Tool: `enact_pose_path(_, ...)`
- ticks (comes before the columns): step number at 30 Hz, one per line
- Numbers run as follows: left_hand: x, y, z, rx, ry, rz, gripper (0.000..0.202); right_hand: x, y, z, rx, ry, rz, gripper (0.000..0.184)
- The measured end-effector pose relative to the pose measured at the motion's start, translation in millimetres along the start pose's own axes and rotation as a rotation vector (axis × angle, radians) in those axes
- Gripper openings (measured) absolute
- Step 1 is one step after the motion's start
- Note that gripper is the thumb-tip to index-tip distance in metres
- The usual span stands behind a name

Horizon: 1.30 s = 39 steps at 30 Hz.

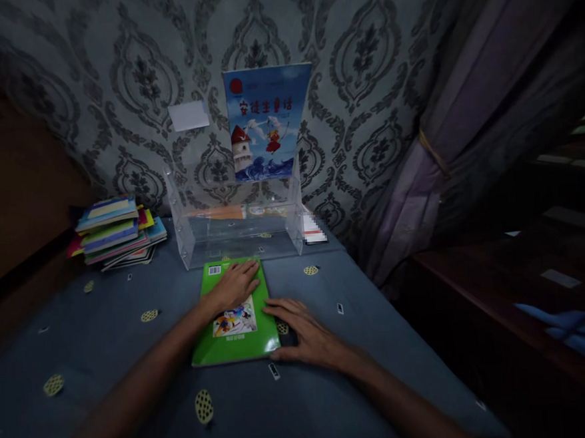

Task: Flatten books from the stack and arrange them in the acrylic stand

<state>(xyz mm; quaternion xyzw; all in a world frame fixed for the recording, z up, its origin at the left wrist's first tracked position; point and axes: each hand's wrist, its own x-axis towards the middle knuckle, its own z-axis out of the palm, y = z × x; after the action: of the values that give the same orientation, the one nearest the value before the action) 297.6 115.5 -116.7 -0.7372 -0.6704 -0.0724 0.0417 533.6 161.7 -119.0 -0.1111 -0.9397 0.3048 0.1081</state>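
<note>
A green book [236, 350] lies flat on the cloth-covered table, with a barcode near its far edge and a colourful picture on the cover. My left hand [234, 285] rests on top of it, fingers stretched toward the far right corner. Along the book's right edge is my right hand [305, 331], its thumb and fingers apart and the fingertips touching the edge. Just beyond the book stands a clear acrylic rack [180, 233]. A blue book [271, 127] with red lettering stands upright on the rack's upper right part.
To the left of the rack sits an uneven stack of books [108, 235]. A white card [188, 115] shows above the rack's left side. The patterned tablecloth [149, 389] covers the table. A tied curtain [419, 170] hangs at the right, beside dark furniture [477, 286].
</note>
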Motion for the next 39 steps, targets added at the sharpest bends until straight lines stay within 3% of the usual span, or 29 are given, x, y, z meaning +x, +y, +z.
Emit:
enact_pose_path(3, -22.7, -19.1, 4.8, -0.051, 0.027, -0.045, 0.05, 0.0, 2.3, 1.9, -0.005, 0.004, -0.004, 0.08)
enact_pose_path(8, -63.6, -65.0, 8.8, -0.085, 0.109, -0.23, 0.053, -0.3, 9.2, 6.5, -0.002, 0.028, -0.035, 0.08)
enact_pose_path(11, -78.7, -80.1, 8.3, -0.126, 0.115, -0.25, 0.057, -0.3, 13.3, 6.5, -0.022, 0.029, -0.051, 0.081)
enact_pose_path(15, -83.1, -81.7, 10.6, -0.186, 0.104, -0.271, 0.059, 1.5, 6.1, -0.1, -0.131, 0.014, -0.095, 0.078)
enact_pose_path(19, -81.7, -80.8, 14.9, -0.217, 0.104, -0.294, 0.057, 16.2, -26.9, 0.0, -0.221, -0.026, -0.161, 0.059)
enact_pose_path(24, -82.1, -82.4, 16.9, -0.229, 0.098, -0.305, 0.056, 46.5, -79.1, 29.6, -0.161, -0.238, -0.276, 0.055)
enact_pose_path(27, -81.7, -82.2, 16.9, -0.227, 0.099, -0.304, 0.055, 54.7, -95.4, 46.6, -0.118, -0.337, -0.366, 0.056)
enact_pose_path(33, -81.7, -80.3, 16.0, -0.229, 0.111, -0.299, 0.054, 63.5, -88.1, 42.2, -0.058, -0.387, -0.409, 0.056)
enact_pose_path(39, -83.3, -79.2, 17.0, -0.229, 0.122, -0.304, 0.053, 100.1, -44.3, 31.2, -0.165, -0.19, -0.227, 0.055)
